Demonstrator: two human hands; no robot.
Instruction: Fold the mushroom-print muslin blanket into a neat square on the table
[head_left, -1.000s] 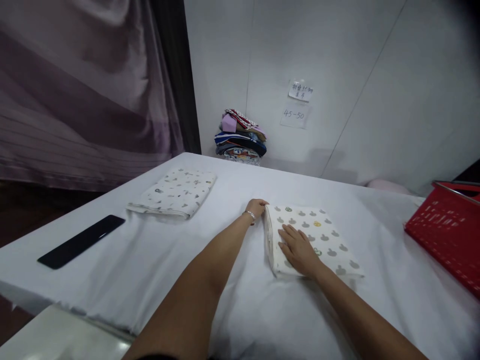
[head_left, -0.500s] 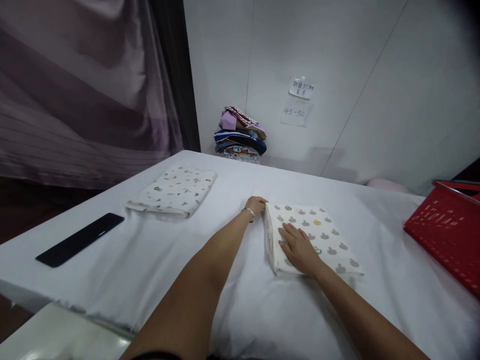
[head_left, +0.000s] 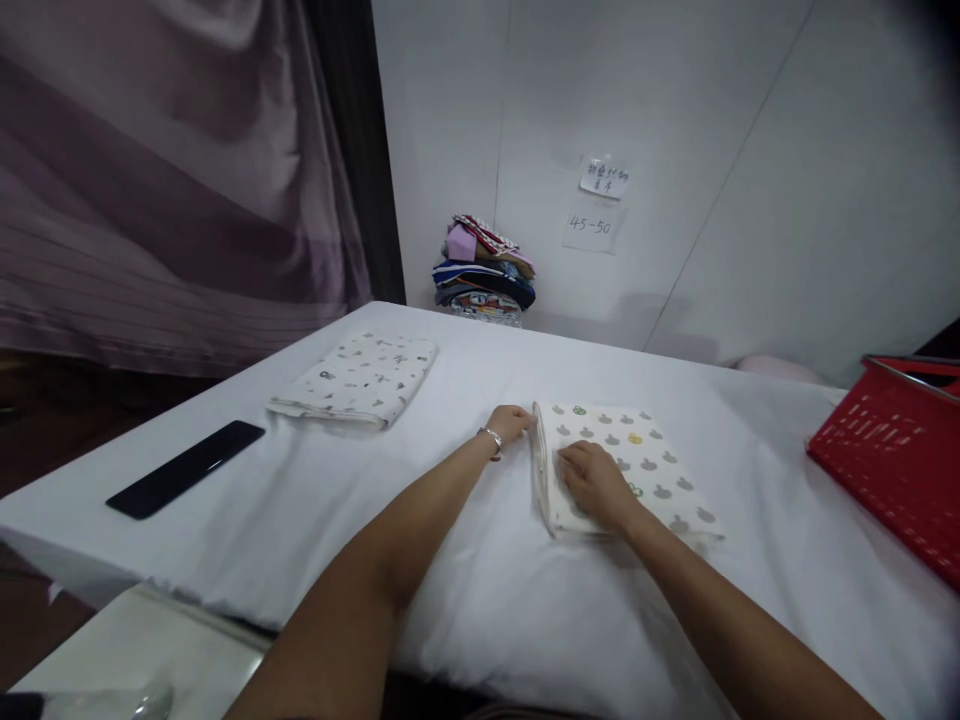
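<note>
Folded printed cloth [head_left: 637, 465] lay soft, light and limp on the table [head_left: 480, 600]. Left hand [head_left: 511, 422] pinched its folded far-left edge; right hand [head_left: 592, 480] pressed flat on top, grasping nothing. Best gripped along that folded edge.

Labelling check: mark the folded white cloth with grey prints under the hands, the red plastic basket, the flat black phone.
Folded white cloth with grey prints [head_left: 652, 465], head view, top face.
Red plastic basket [head_left: 892, 465], head view, side wall.
Flat black phone [head_left: 186, 468], head view, screen middle.

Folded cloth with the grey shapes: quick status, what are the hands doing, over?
Left hand at folded cloth far-left corner, grip unclear. Right hand resting on top, near left edge. Second folded cloth, black slab, red basket all apart from it.
</note>
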